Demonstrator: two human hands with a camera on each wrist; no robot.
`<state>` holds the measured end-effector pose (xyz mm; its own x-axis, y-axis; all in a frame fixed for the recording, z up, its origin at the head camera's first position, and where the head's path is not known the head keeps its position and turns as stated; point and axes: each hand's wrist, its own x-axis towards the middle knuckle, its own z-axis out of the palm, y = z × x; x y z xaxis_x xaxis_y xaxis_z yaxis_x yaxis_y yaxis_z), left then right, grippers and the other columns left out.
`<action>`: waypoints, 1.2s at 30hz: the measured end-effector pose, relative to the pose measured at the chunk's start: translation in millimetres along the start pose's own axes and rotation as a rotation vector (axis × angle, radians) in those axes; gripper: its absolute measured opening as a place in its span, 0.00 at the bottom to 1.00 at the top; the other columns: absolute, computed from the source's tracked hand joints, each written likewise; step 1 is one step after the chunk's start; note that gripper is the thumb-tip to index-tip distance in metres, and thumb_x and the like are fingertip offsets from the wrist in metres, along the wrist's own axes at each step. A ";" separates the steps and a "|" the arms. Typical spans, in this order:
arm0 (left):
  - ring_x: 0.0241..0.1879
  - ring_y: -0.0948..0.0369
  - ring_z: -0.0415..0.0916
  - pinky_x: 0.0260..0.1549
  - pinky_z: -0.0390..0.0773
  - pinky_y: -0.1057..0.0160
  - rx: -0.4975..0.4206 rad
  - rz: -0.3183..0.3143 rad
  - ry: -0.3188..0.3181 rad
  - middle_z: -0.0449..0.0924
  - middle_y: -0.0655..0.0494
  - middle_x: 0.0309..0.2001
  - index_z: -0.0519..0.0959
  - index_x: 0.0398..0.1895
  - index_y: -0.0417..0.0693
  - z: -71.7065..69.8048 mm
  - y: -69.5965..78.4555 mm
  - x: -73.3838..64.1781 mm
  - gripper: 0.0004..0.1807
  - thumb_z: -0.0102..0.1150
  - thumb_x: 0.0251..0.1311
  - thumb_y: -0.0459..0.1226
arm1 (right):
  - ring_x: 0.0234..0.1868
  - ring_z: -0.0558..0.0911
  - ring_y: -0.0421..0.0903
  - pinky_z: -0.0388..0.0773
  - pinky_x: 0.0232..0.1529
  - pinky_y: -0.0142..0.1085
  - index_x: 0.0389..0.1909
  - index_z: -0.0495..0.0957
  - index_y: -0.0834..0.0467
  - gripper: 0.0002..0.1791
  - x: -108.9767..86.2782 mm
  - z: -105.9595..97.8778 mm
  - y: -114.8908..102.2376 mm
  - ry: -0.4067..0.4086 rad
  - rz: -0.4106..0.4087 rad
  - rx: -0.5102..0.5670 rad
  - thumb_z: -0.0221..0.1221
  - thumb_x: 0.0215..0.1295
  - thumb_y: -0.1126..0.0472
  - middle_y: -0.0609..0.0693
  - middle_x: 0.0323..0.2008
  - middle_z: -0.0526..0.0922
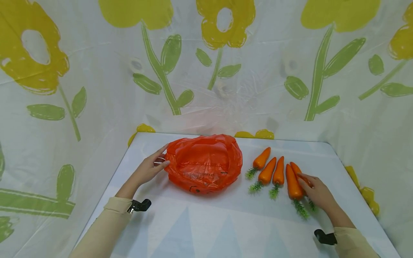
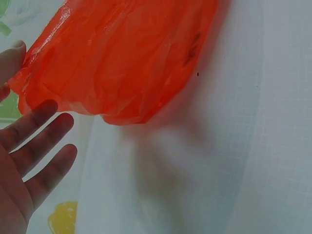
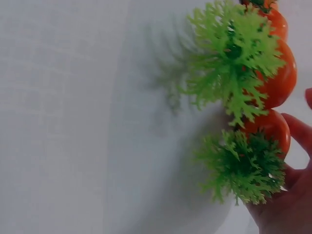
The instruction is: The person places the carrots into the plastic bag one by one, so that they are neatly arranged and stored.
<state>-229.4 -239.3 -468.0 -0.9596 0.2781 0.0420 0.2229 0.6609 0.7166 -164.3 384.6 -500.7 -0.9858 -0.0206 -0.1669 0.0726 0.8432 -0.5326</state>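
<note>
A red plastic bag (image 1: 203, 161) stands with its mouth spread wide on the table. At its left side is my left hand (image 1: 151, 167), thumb and forefinger apart and touching the bag's edge. The left wrist view shows the other fingers of this hand (image 2: 29, 151) straight and spread beside the red plastic (image 2: 122, 58). Over on the right, my right hand (image 1: 317, 191) grips the rightmost toy carrot (image 1: 295, 167), which another carrot (image 1: 293, 182) partly hides. The right wrist view has the held carrot (image 3: 268, 127) against the fingers, green leaves toward the camera.
Three more carrots (image 1: 258, 163) (image 1: 267, 172) (image 1: 279, 172) lie between the bag and my right hand, leafy ends toward me. The white table (image 1: 226, 222) ends at a curtain (image 1: 258, 104) printed with yellow flowers behind and at the sides.
</note>
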 end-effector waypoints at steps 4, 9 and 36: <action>0.59 0.45 0.76 0.59 0.78 0.44 -0.006 0.006 0.003 0.76 0.41 0.63 0.52 0.82 0.63 0.5 0.6 -0.6 0.40 0.58 0.72 0.50 | 0.57 0.70 0.71 0.71 0.56 0.68 0.74 0.62 0.66 0.33 -0.5 -4.2 2.4 -0.036 0.004 0.024 0.44 0.81 0.47 0.77 0.66 0.61; 0.59 0.46 0.76 0.59 0.78 0.45 -0.017 0.015 0.002 0.75 0.41 0.63 0.53 0.82 0.64 1.0 1.8 -0.3 0.40 0.59 0.71 0.49 | 0.52 0.70 0.66 0.77 0.50 0.61 0.74 0.61 0.65 0.31 -0.7 -7.6 3.8 -0.060 0.012 0.037 0.48 0.77 0.54 0.76 0.64 0.62; 0.58 0.45 0.76 0.51 0.84 0.50 -0.060 0.008 -0.044 0.70 0.43 0.69 0.66 0.76 0.53 -0.7 12.0 -1.2 0.34 0.62 0.70 0.47 | 0.51 0.75 0.65 0.82 0.43 0.50 0.72 0.64 0.63 0.31 -0.1 -6.7 12.2 -0.036 0.023 0.021 0.53 0.77 0.48 0.75 0.62 0.68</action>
<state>-225.7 -232.1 -459.0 -0.9491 0.3145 0.0179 0.2184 0.6161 0.7567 -164.3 398.5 -501.6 -0.9777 -0.0214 -0.2090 0.0984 0.8324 -0.5454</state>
